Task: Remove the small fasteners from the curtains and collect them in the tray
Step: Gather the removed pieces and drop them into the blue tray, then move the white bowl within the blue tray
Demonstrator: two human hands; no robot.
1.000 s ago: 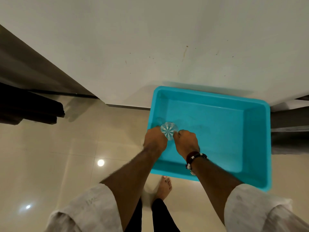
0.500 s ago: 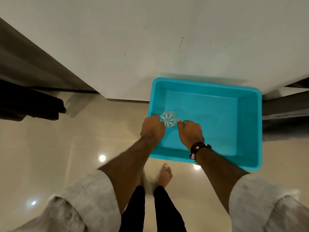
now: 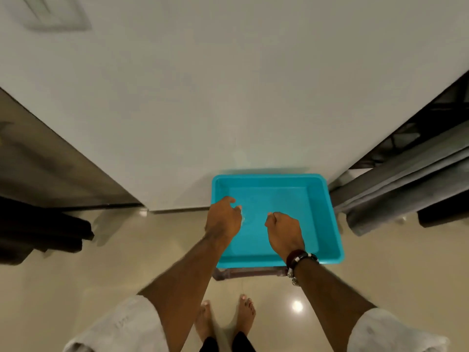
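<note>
My left hand [image 3: 223, 219] hangs over the tray's left side, fingers curled, a faint clear blur at the fingertips; I cannot tell if it is the fastener or whether I hold it. My right hand [image 3: 284, 231], fingers curled in on nothing visible, is over the tray's middle. Half a second ago both hands pinched a clear ribbed round fastener between them; now they are apart and it is not plainly seen, so no axis readable. Tray [image 3: 327, 212]: blue, long side left to right, against the wall [image 3: 228, 97]. Grey curtain [image 3: 406, 189] right of it. Bracelet [image 3: 299, 259] on right wrist.
</note>
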